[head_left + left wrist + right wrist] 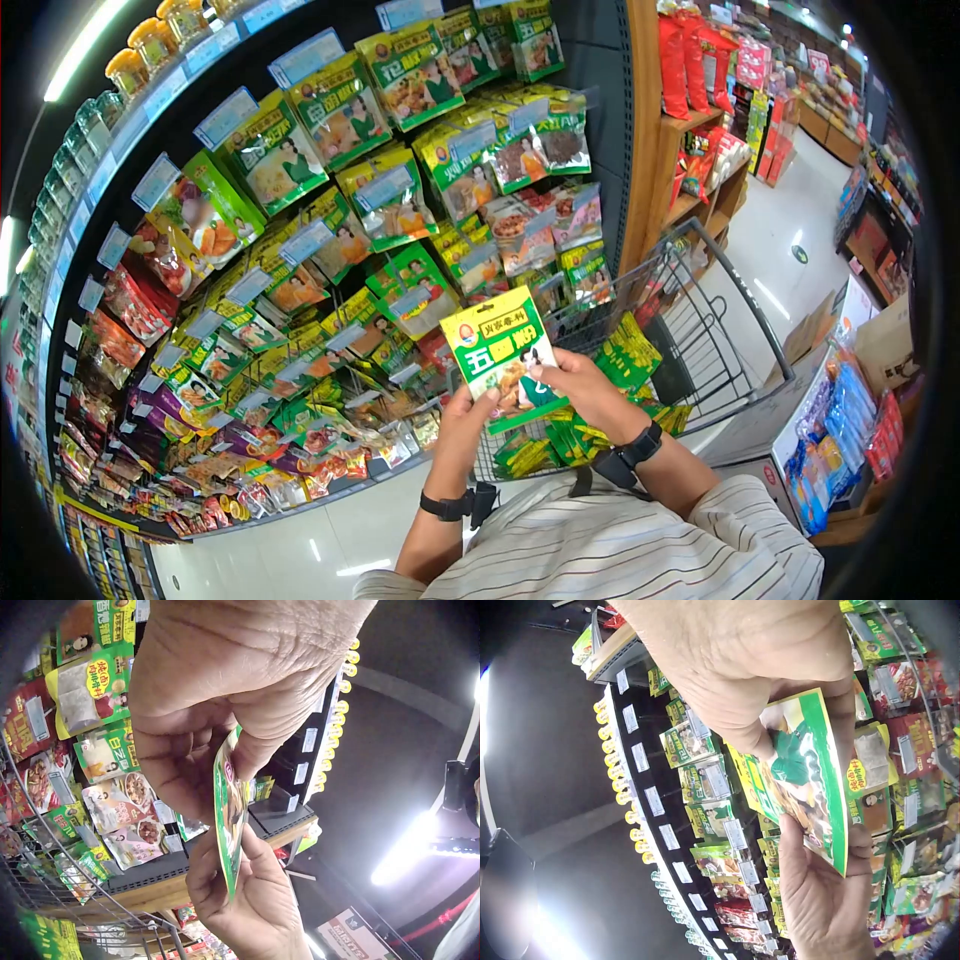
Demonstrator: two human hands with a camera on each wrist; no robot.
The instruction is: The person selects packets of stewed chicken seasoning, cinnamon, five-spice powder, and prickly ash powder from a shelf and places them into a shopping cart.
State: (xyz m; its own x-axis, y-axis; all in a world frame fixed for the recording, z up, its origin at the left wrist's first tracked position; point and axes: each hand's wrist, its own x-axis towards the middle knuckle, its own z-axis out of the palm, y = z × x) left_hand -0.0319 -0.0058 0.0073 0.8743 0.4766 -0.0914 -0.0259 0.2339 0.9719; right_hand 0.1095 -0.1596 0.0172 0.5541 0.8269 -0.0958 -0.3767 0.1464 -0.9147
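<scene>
A yellow and green seasoning packet point(505, 352) is held up in front of the body, its printed front facing the head view. My left hand point(464, 425) pinches its lower left corner, thumb on the front. At the right edge, my right hand point(590, 388) grips it with the thumb over the printed picture. Edge-on in the left wrist view, the thin packet point(229, 814) stands between the left hand point(225, 697) and the right hand point(251, 900). The right wrist view shows the packet point(810, 780) tilted between the fingers of both hands.
Hanging packets point(300, 150) fill the shelf rack ahead and to the left. A wire shopping cart point(715, 330) stands close on the right, with green and yellow packets point(630, 355) inside. Boxes with blue packages point(835, 420) are at the far right; a wooden shelf point(690, 125) stands behind.
</scene>
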